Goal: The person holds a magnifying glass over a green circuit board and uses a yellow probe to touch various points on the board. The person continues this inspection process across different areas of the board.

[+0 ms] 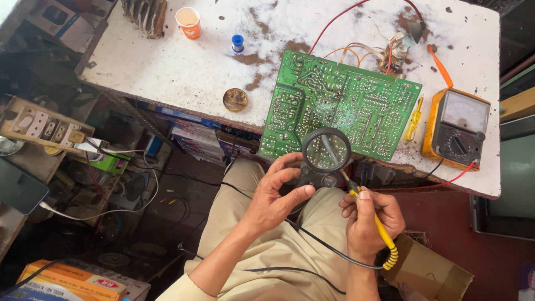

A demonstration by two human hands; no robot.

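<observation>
- Left hand grips a magnifying glass over the green circuit board's near edge, enlarging solder joints.
- Right hand closed, pen-like, around a yellow soldering iron, tip under the lens.
- Analog multimeter sits on the tabletop beyond the right hand.

I'm seeing open bench left of the board; the meter and screwdriver are crowding its right side.

Both bare forearms rise from the lower frame over the lap, the left hand curled with thumb stretched forward and fingers closed in a firm grip, the right hand fisted pen-fashion, thumb pressed on top, wrist bent slightly inward toward the left.
</observation>
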